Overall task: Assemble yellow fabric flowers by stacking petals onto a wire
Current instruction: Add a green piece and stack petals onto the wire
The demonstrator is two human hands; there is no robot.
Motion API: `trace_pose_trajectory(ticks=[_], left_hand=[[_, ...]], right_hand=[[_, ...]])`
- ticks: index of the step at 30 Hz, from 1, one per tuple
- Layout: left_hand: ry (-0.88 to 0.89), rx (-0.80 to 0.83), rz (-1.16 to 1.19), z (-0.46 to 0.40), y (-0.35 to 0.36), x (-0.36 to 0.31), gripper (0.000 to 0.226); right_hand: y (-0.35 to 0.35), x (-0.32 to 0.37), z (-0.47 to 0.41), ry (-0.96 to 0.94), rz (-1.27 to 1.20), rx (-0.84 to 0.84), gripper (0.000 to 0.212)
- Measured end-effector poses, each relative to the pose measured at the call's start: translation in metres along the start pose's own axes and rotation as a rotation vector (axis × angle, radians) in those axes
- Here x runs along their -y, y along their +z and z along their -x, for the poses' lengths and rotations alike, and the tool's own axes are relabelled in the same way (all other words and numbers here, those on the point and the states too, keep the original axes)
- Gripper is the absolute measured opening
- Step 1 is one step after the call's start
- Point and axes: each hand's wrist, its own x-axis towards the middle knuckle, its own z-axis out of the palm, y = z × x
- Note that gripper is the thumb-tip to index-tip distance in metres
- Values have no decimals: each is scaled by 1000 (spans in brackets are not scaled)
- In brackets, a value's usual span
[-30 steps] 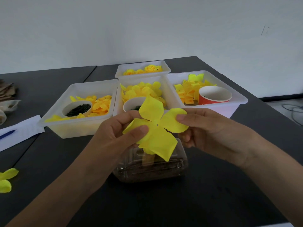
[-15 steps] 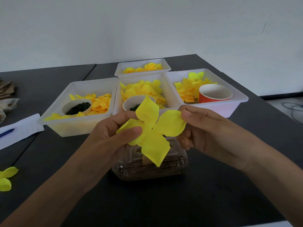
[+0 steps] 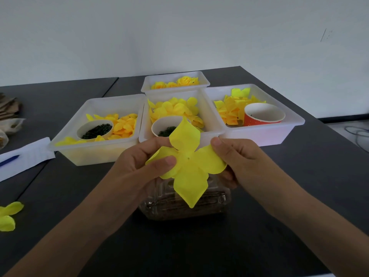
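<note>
Head: four-lobed fabric petal (image 3: 189,166) (crinkled)

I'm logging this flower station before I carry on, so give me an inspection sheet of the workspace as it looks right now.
Surface: dark table, seam visible at left.
Job's things: four-lobed yellow petal piece held over a clear plastic box; four white trays of yellow petals and flowers; wire not seen.
Clutter: loose petals, paper with blue pen, red cup, brown paper stack.
Grippers: left hand and right hand each pinch a petal lobe.
Cables: cords on floor at right.
Surroundings: plain white wall.
</note>
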Motion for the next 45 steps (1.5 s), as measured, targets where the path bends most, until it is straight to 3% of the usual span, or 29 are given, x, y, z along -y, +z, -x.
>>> trace_pose_trajectory(ticks=[4, 9, 12, 18, 26, 31, 36, 45], left_hand=[[-21, -83, -15, -13, 0, 0, 39], [-47, -183, -62, -42, 6, -17, 51], [-105, -204, -31, -51, 2, -22, 35], [-63, -255, -325, -47, -13, -13, 24], [8, -251, -547, -42, -20, -6, 17], [13, -258, -533, -44, -21, -6, 13], [56, -262, -454, -50, -20, -10, 6], [51, -256, -438, -57, -18, -11, 7]], right_hand=[[-3, 2, -5, 60, -18, -29, 58], [-16, 9, -30, 35, -135, -65, 45], [-25, 13, -49, 79, -192, -52, 44], [-28, -7, -60, 171, -215, 56, 43], [-27, -31, -63, 222, -207, -51, 32], [-28, -36, -62, 247, -240, -54, 30], [-28, -33, -61, 146, -299, -55, 35], [-26, -37, -56, 116, -104, -152, 41]])
